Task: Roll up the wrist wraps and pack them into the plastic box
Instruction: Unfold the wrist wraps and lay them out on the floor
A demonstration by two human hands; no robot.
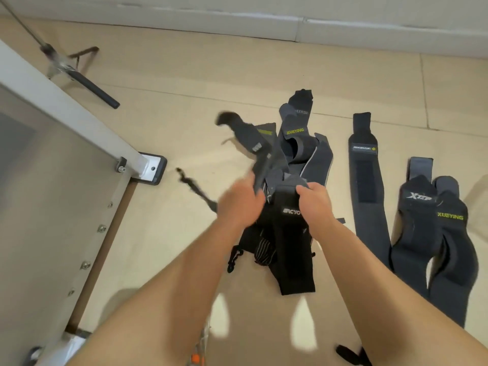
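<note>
Here the left hand (239, 203) gripped a grey wrap (250, 140), the right hand (315, 200) pinched the black wrap (293, 247) below it; it seemed wise to free one from the pile (320, 159) just beyond before rolling

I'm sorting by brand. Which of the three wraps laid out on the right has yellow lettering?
The rightmost wrap, marked XUEYING in yellow. The XTEP wrap beside it and the long flat wrap carry white lettering.
</note>
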